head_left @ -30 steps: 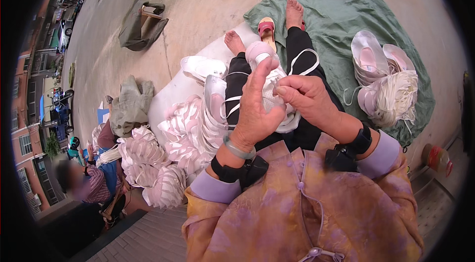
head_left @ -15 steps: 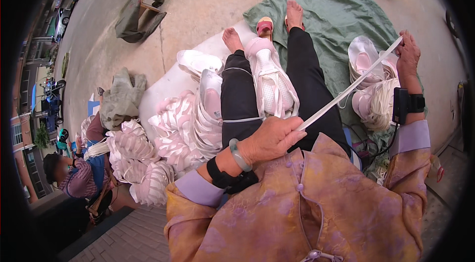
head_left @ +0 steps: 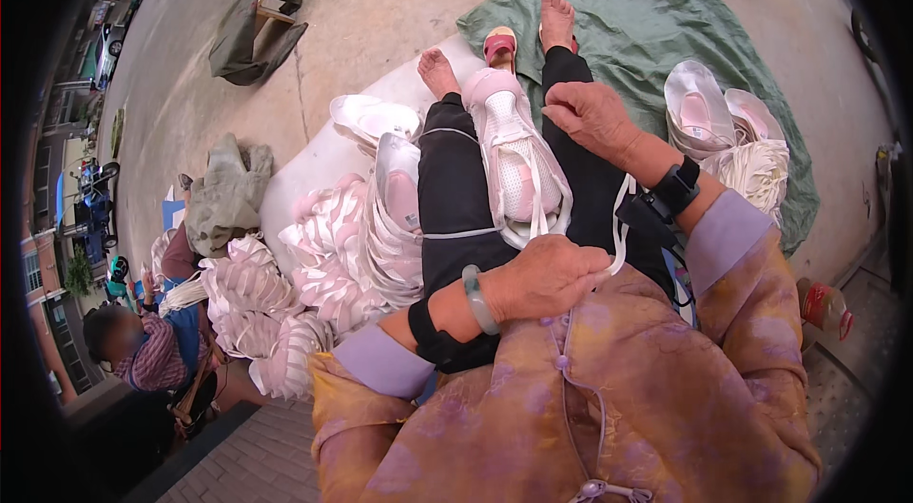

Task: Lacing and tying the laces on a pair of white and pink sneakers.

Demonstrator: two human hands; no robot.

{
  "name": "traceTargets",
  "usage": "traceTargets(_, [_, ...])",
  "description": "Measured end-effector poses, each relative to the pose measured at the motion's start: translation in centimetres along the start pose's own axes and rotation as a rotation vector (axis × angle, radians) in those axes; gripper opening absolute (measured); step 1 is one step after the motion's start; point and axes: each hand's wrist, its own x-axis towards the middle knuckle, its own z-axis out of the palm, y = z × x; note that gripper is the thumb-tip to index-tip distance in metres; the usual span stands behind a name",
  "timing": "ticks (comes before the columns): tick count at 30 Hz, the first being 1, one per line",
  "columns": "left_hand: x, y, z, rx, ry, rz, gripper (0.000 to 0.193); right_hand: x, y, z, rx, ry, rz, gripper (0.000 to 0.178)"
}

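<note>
A white and pink sneaker (head_left: 514,161) lies between my black-trousered legs, toe pointing away, its mesh tongue showing. My left hand (head_left: 547,282), in front of my waist just below the sneaker, is closed in a pinch on a white shoelace (head_left: 621,235). From those fingers the lace curves loosely up toward my right wrist. Above my right thigh, to the right of the sneaker, my right hand (head_left: 601,127) has its fingers curled together; what they hold, if anything, is hidden. A thin white cord (head_left: 463,235) crosses my left leg near the sneaker.
Stacked pink and white sneakers (head_left: 328,237) crowd the left side. More shoe uppers (head_left: 699,108) and a bundle of white laces (head_left: 751,175) rest on a green cloth (head_left: 628,4) at right. Another person (head_left: 157,351) sits at far left. A plastic bottle (head_left: 825,310) stands at right.
My right hand has come in from the far right to above my right thigh. The shoelace, stretched taut between both hands before, now hangs slack from my left hand.
</note>
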Motion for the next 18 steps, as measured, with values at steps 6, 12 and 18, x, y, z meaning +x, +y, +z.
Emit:
traceTargets(6, [0.4, -0.6, 0.9, -0.040, 0.021, 0.008, 0.019, 0.4, -3.9, 2.9, -0.299, -0.086, -0.417, 0.013])
traceTargets(12, [0.2, -0.7, 1.0, -0.060, 0.038, -0.002, 0.020, 0.9, -5.9, 4.3, -0.636, -0.206, -0.588, 0.007])
traceTargets(18, [0.2, -1.1, 1.1, -0.105, 0.072, -0.007, 0.019, 1.6, -7.5, 4.5, -0.860, -0.399, -0.708, 0.011])
